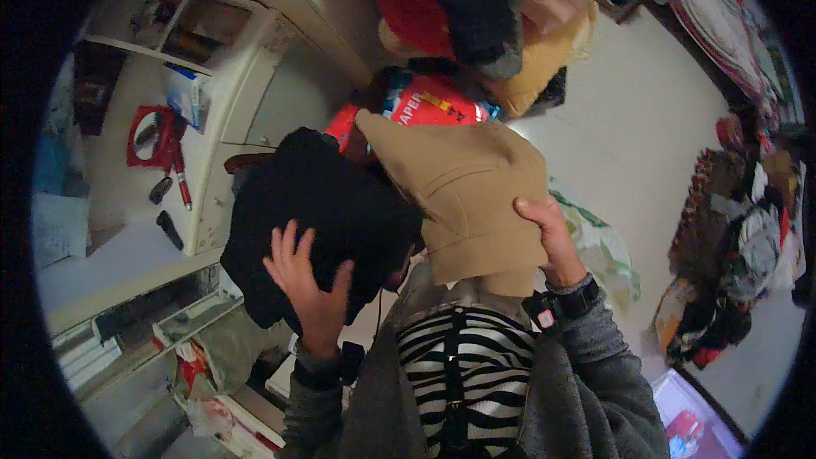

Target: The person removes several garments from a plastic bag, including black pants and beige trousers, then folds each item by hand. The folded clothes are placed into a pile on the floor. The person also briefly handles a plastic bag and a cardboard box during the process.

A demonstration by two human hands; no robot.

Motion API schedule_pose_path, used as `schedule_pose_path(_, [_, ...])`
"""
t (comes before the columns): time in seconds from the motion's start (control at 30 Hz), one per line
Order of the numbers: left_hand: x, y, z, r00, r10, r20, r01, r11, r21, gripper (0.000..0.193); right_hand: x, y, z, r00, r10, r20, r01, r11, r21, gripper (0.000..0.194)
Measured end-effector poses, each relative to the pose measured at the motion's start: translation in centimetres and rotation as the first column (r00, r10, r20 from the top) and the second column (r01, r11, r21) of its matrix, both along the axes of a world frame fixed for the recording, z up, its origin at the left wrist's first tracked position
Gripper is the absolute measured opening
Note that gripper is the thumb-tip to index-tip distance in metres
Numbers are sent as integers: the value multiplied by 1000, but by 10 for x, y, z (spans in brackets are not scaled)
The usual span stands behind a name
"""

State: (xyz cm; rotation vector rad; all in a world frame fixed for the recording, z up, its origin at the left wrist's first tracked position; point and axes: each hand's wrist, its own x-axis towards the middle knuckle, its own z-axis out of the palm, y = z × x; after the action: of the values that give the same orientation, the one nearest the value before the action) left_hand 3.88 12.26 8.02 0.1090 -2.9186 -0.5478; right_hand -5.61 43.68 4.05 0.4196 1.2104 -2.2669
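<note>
A folded tan garment (475,197) with visible seams hangs in front of my body. My right hand (556,239) grips its right edge, thumb on top and the other fingers hidden behind the cloth. To the left is a bunched black cloth (350,204), probably a garment, its folds hard to make out. Against its front lies my left hand (306,290), fingers spread, not closed around the fabric. The two fabrics meet or overlap near the middle; what supports the black one is hidden.
On the left, a white desk (127,229) holds a red-framed mirror (148,137) and a red pen (183,182). Ahead, red paper packs (433,99) sit below piled clothes (484,6). A plastic bag (602,248) lies on the floor; more clothes (714,255) are heaped at right.
</note>
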Motion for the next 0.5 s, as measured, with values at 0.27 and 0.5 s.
schedule_pose_path(0.27, [21, 84, 23, 619, -768, -164, 699, 443, 561, 91, 131, 1, 69, 931, -364, 21, 362, 930, 61, 42])
schedule_pose_path(0.5, [86, 137, 40, 498, -851, -170, 749, 322, 579, 82, 228, 28, 82, 881, -406, 243, 427, 903, -38, 36])
